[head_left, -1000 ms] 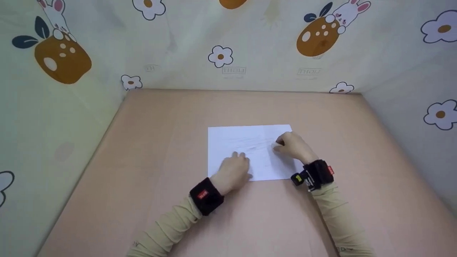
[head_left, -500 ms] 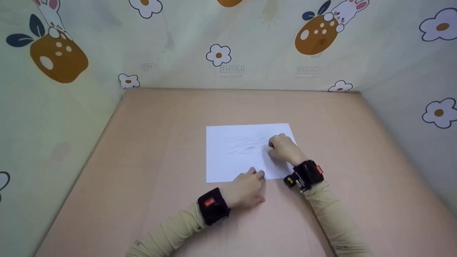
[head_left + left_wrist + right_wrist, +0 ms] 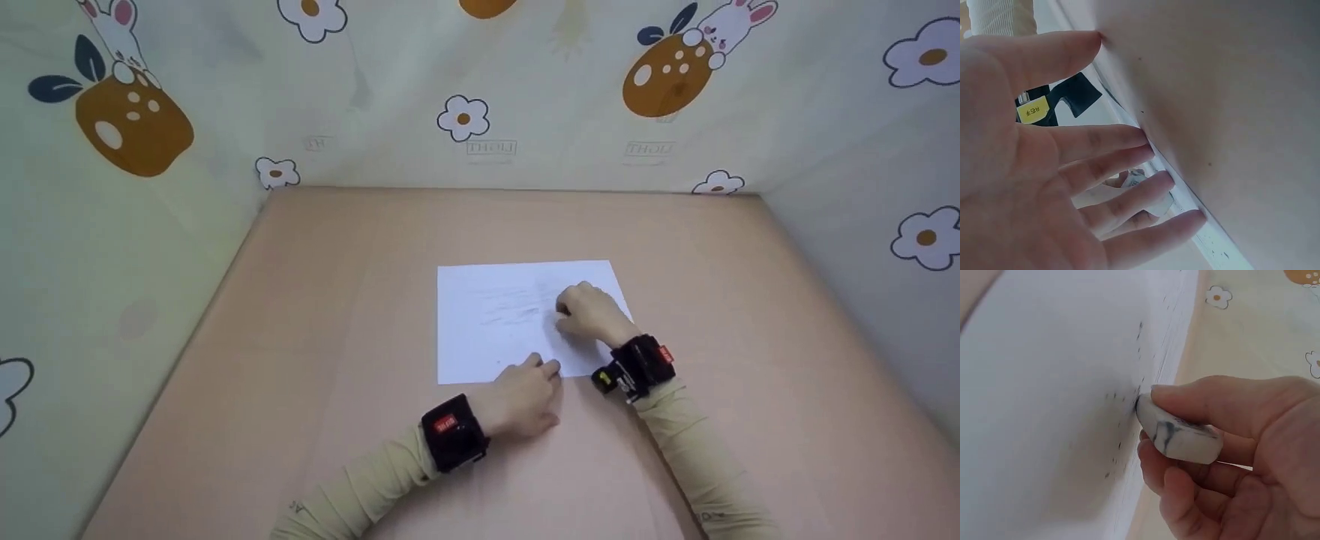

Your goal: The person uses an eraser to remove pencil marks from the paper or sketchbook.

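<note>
A white sheet of paper (image 3: 480, 352) with faint grey pencil strokes lies on the table. Between thumb and fingers my right hand (image 3: 596, 313) pinches a white eraser (image 3: 1185, 441), smudged dark. In the right wrist view the eraser's dark tip touches the paper (image 3: 1044, 382), and dark crumbs lie around it. My left hand (image 3: 521, 397) rests at the paper's front edge; its fingertips touch the sheet and its thumb touches the table. The left wrist view shows the fingers (image 3: 1145, 236) straight and spread, holding nothing.
The table (image 3: 337, 300) has a pinkish-tan surface. Walls of patterned cloth (image 3: 390, 90) with flowers and rabbits stand along its back and sides. Each wrist wears a black band (image 3: 454, 433) over a beige sleeve (image 3: 367, 480).
My left hand has moved right and nearer, from on the sheet to its front edge. My right hand has slid left across the paper with the eraser.
</note>
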Available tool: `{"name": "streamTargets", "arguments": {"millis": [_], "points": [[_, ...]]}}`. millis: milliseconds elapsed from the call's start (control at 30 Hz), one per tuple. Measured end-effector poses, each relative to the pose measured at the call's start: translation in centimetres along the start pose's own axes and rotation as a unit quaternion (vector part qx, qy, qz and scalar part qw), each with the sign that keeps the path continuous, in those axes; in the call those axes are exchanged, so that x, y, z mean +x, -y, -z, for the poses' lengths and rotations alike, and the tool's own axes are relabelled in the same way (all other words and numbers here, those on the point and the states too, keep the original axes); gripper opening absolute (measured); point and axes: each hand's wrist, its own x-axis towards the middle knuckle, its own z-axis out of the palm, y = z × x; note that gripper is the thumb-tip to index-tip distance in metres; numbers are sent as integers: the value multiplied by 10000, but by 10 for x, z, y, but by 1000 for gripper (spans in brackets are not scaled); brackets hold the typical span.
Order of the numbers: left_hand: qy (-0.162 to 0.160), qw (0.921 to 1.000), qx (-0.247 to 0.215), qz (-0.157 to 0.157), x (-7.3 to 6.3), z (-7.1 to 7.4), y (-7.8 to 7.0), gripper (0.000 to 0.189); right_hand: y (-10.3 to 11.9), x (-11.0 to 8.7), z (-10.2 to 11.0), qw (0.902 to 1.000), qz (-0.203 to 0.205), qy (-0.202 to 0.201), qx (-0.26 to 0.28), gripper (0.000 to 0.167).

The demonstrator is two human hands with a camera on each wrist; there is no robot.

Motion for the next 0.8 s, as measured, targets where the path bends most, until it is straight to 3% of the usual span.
{"name": "streamTargets", "arguments": {"millis": [100, 267, 367, 533, 633, 800], "points": [[-55, 10000, 19, 6, 0, 0, 1, 56, -6, -1, 0, 9996, -197, -199, -79, 12], [-219, 9997, -54, -30, 0, -2, 3, 54, -24, -1, 3, 9928, -645, -941, -372, 12], [-239, 9997, -112, -10, 0, -2, 2, 53, -21, 1, 0, 9937, -501, -909, -416, 11], [-202, 9998, -80, 10, -3, -2, 1, 52, -6, 4, -4, 9994, -6, -337, 11, 12], [-169, 9998, -101, 17, -3, -2, 2, 53, -12, 4, -3, 9991, -166, -309, 246, 12], [-180, 9998, 54, -57, -1, -2, 1, 55, -24, 2, 0, 9946, -710, -740, 143, 18]]}}
